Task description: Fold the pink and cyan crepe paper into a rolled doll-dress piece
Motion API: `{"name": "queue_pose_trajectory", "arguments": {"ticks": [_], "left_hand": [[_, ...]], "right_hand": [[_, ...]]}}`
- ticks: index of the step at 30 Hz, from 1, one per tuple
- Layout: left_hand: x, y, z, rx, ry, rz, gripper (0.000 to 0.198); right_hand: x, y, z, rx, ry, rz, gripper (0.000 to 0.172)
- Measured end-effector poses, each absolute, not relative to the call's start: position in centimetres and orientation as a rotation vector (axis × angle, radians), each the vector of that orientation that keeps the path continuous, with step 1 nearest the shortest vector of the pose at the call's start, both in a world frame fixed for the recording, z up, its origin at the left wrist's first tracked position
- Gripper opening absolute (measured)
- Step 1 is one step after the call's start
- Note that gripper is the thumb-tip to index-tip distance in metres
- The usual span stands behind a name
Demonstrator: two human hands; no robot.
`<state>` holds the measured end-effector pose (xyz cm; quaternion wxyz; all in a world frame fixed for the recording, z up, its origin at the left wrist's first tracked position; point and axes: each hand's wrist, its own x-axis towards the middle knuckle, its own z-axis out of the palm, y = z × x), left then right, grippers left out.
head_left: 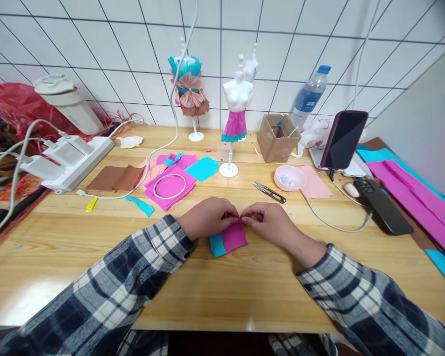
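A small piece of pink and cyan paper (228,239) lies on the wooden table (222,291) in front of me. My left hand (206,216) and my right hand (269,222) both pinch its top edge, fingers closed and fingertips nearly touching at the middle. Both arms wear plaid sleeves. Behind the hands stands a white mannequin (234,123) on a stand, wearing a pink and cyan paper skirt. A second mannequin (190,94) with a cyan, pink and brown paper dress stands further left.
Thread snips (270,192), a pink dish of beads (289,177), a cardboard box (278,136), a water bottle (310,95) and a propped phone (344,139) sit to the right. Paper scraps and a ring (169,186) lie left. A power strip (74,160) and cables are far left.
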<state>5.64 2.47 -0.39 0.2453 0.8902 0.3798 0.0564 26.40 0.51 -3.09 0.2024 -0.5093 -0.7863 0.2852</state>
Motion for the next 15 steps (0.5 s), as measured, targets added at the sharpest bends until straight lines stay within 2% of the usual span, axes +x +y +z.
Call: {"name": "queue_pose_trajectory", "arguments": {"ticks": [9,15], "left_hand": [[5.4,2.5,-0.2,2.386,0.986,0.196,0.024],[3.8,3.0,-0.2,2.489,1.013,0.225,0.020]], "right_hand": [[26.4,0.4,-2.7,-1.390,-2.234,0.784,0.003],[26.8,0.8,-3.0,-1.337,-2.231,0.736,0.004]]}}
